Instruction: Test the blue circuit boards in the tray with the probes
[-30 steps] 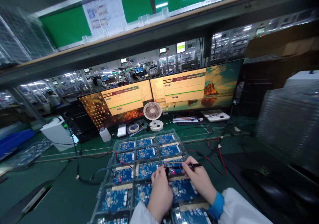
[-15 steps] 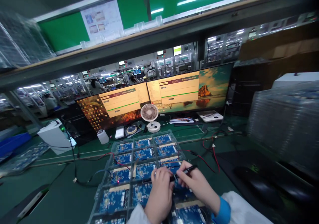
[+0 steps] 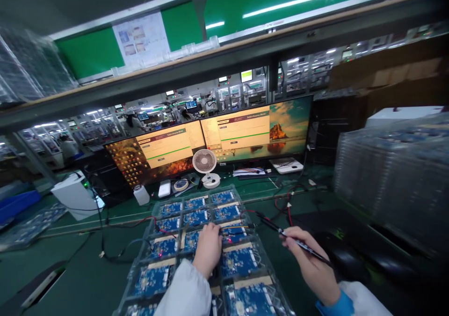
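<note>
A clear plastic tray (image 3: 261, 255) of several blue circuit boards (image 3: 238, 261) lies before me on the green bench. My left hand (image 3: 207, 249) rests on the tray's middle, fingers curled down onto a board with a small red light beside them; what they pinch is hidden. My right hand (image 3: 310, 264) is off the tray's right edge, closed on a thin black pen-like probe (image 3: 280, 231) that points up and left. Red and black wires (image 3: 287, 208) run from the tray to the right.
Two monitors (image 3: 242, 131) stand at the back with a small white fan (image 3: 205, 164) in front. A white box (image 3: 73, 194) sits left, a stack of clear trays (image 3: 389, 166) right, and a black mouse (image 3: 345, 257) near my right hand.
My right hand has pulled away to the right off the tray with the probe. My left hand stayed on the boards, shifting slightly left. The view has drifted right.
</note>
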